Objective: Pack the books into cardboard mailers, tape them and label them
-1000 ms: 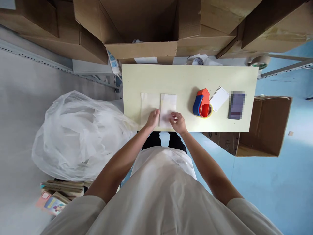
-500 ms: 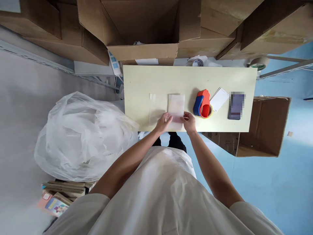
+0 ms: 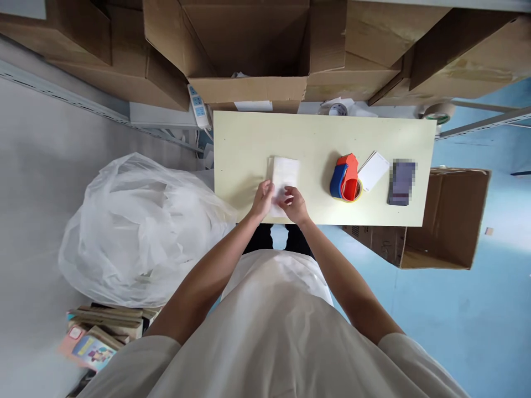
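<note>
A flat rectangular packet (image 3: 286, 169) in thin white translucent sheet, perhaps foam wrap, lies on the cream table near its front edge. My left hand (image 3: 262, 201) grips its left side, fingers closed along the edge. Over the lower right part of the packet, my right hand (image 3: 295, 207) has its fingers curled and pinching at the wrap. What is inside the packet is hidden. To the right stands a red and blue tape dispenser (image 3: 347, 176) with a roll of yellowish tape, apart from both hands.
White cards (image 3: 374, 170) and a blurred dark phone-like object (image 3: 401, 182) lie on the table's (image 3: 240, 132) right. Cardboard boxes (image 3: 249, 88) line the back, beside a power strip (image 3: 199, 108). A bag of white sheets (image 3: 141, 232) is at left; an open carton (image 3: 448, 215) at right.
The sheet that lay spread out to the left is now folded around the packet. The packet and both hands have shifted left, and my right hand has moved over the packet.
</note>
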`<act>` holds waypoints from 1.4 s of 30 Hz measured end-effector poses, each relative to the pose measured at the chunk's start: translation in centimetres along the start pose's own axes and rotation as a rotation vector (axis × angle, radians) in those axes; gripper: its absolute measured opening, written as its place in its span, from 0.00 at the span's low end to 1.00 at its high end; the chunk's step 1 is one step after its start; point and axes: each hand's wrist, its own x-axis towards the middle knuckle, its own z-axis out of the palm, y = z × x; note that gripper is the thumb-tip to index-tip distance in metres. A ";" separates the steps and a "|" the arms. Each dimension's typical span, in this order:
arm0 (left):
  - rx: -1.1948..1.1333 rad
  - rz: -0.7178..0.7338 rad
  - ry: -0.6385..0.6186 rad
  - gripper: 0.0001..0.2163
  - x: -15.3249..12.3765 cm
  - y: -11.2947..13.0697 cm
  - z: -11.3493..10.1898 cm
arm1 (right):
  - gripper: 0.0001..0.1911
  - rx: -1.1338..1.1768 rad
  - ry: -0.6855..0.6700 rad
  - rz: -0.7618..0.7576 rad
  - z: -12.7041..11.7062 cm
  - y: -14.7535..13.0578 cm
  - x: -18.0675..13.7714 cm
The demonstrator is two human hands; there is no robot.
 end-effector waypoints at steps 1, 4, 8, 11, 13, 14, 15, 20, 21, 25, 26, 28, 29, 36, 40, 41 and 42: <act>0.008 -0.016 0.020 0.26 0.2 -0.3 -0.3 | 0.25 -0.029 0.012 -0.005 -0.1 0.4 -0.1; 0.077 -0.010 0.021 0.27 0.3 -1.4 -0.8 | 0.24 -0.104 0.089 0.010 -1.4 1.7 -0.5; 0.245 -0.001 0.067 0.29 -0.9 -2.4 -1.4 | 0.25 -0.122 0.134 0.093 -3.4 3.0 -1.0; 0.277 -0.023 0.040 0.32 -1.9 -2.9 -1.2 | 0.26 -0.050 0.109 0.151 -3.7 3.4 -0.9; 0.266 -0.015 -0.006 0.33 -2.3 -3.0 -0.6 | 0.26 -0.006 0.079 0.174 -3.4 3.4 -0.7; 0.264 -0.006 -0.022 0.33 -2.4 -3.0 -0.3 | 0.25 0.006 0.060 0.177 -3.1 3.3 -0.6; 0.266 0.001 -0.031 0.33 -2.5 -2.9 0.0 | 0.24 0.009 0.043 0.175 -2.9 3.2 -0.5; 0.286 0.016 -0.021 0.31 -2.4 -2.2 0.4 | 0.23 -0.071 0.023 0.138 -1.3 1.8 0.5; 0.284 0.026 -0.010 0.31 -2.2 -2.1 0.1 | 0.23 -0.085 0.022 0.131 -0.9 1.4 0.9; 0.272 0.117 0.101 0.30 0.0 -1.6 -2.5 | 0.26 -0.095 0.020 0.083 1.8 -0.6 3.5; 0.271 0.151 0.134 0.31 0.9 -1.4 -3.4 | 0.26 -0.088 0.011 0.073 2.7 -1.3 4.4; 0.264 0.211 0.195 0.32 3.1 -0.9 -5.3 | 0.26 -0.071 -0.018 0.057 4.6 -2.5 6.5; 0.255 0.231 0.217 0.32 4.3 -0.6 -6.3 | 0.26 -0.064 -0.034 0.048 5.5 -3.1 7.7; 0.162 0.254 0.198 0.34 11.2 0.6 -11.3 | 0.28 0.025 -0.112 -0.037 9.0 -5.8 13.8; 0.220 0.256 0.158 0.36 12.0 0.9 -12.2 | 0.32 0.043 -0.147 -0.020 9.2 -6.0 14.4; 0.237 0.264 0.152 0.36 11.9 1.0 -12.3 | 0.33 0.053 -0.154 -0.014 9.1 -6.0 14.3; 0.253 0.272 0.145 0.36 11.8 1.0 -12.4 | 0.34 0.068 -0.164 -0.011 9.1 -6.1 14.2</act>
